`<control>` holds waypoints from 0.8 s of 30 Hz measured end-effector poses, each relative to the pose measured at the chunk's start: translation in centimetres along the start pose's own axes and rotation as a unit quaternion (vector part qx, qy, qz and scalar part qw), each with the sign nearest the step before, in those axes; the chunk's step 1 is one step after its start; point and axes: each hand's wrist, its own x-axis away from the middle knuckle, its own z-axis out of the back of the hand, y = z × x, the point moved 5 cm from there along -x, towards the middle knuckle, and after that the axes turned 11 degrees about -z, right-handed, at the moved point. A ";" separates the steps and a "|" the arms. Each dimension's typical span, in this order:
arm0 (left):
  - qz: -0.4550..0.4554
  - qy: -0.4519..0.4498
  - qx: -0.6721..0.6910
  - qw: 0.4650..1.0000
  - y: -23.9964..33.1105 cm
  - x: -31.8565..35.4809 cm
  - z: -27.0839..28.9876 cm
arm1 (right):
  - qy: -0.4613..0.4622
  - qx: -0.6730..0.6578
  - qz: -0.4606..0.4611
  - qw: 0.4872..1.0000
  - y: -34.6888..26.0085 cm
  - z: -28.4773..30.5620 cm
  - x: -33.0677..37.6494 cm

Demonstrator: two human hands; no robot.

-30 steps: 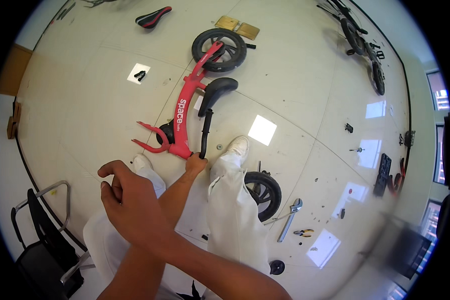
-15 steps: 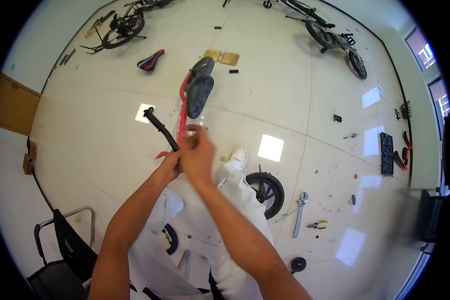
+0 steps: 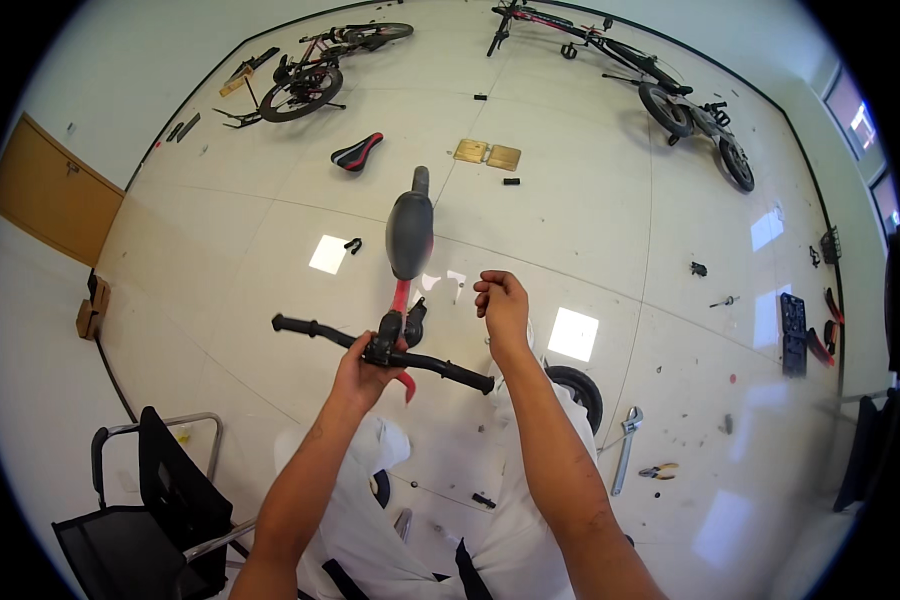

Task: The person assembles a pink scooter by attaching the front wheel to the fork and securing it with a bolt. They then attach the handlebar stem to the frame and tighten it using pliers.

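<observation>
**Left hand holds the handlebar of a small red bike**

The left hand (image 3: pixel 365 365) is near the middle of the frame. Its fingers are curled tight around the middle of a black handlebar (image 3: pixel 382 347). The bar runs from the left of the frame to just right of the middle, with a black grip at each end. The right hand (image 3: pixel 502 302) is just to the right, up in the air and a little higher. Its fingers are bent in and pinched together. I cannot tell if they hold something small. This hand does not touch the bar.

The bar sits on a red bike frame (image 3: pixel 400 297). Above the hands, the black seat (image 3: pixel 410 233) points toward the top of the frame. A black wheel (image 3: pixel 576 390) peeks out beside the right arm, right of the middle.

The person wears white trousers (image 3: pixel 515 530), seen at the bottom of the frame. A black chair (image 3: pixel 160 510) stands in the lower left corner. On the shiny floor (image 3: pixel 590 230), a silver wrench (image 3: pixel 625 450) and pliers (image 3: pixel 660 470) lie at the lower right. A loose black and red saddle (image 3: pixel 356 152) lies above the middle. Two flat brown boards (image 3: pixel 488 153) lie near it. One bicycle (image 3: pixel 310 75) lies at the upper left and another bicycle (image 3: pixel 650 85) at the upper right.
</observation>
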 end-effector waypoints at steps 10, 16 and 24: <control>0.001 0.136 0.151 0.979 -5.1 -0.9 5.8 | -0.040 0.045 0.016 0.998 1.4 -3.6 0.5; -0.010 0.215 0.166 0.963 -6.5 -1.5 7.2 | -0.045 0.111 -0.016 0.993 1.4 -3.9 0.5; -0.041 0.216 0.088 0.971 -6.6 -1.6 7.4 | -0.009 0.124 0.017 0.992 2.0 -2.5 -0.9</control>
